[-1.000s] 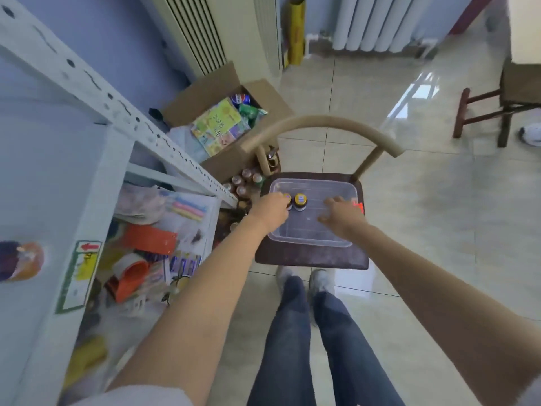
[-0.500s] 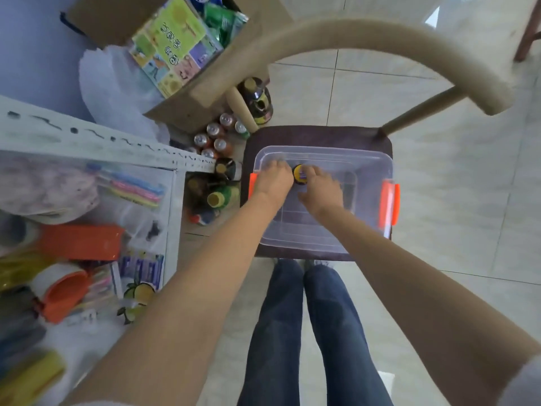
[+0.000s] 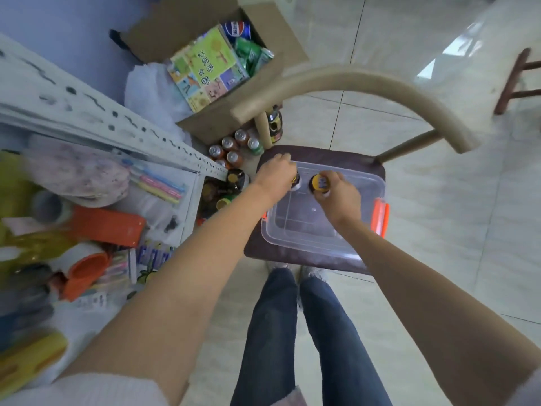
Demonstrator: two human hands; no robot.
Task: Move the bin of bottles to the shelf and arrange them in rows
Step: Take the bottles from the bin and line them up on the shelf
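Observation:
A clear plastic bin [image 3: 304,238] with orange latches sits on a dark chair seat [image 3: 371,168]. Two small dark bottles with yellow caps stand in its far left part. My left hand [image 3: 276,178] curls over one bottle [image 3: 295,180], which is mostly hidden under the fingers. My right hand [image 3: 341,194] grips the other bottle [image 3: 319,183] from the side, its yellow cap showing. The white metal shelf [image 3: 117,124] stands to the left.
Several cans and bottles [image 3: 231,148] stand on the floor between shelf and chair. An open cardboard box [image 3: 222,68] with packets lies behind them. The curved chair back [image 3: 366,80] arches over the bin. The shelf level below holds orange cups [image 3: 85,271] and packets. My legs [image 3: 295,332] stand before the chair.
The view has dipped lower over the bin. My right hand has moved from the bin's middle to the second bottle, and both hands now hold one bottle each.

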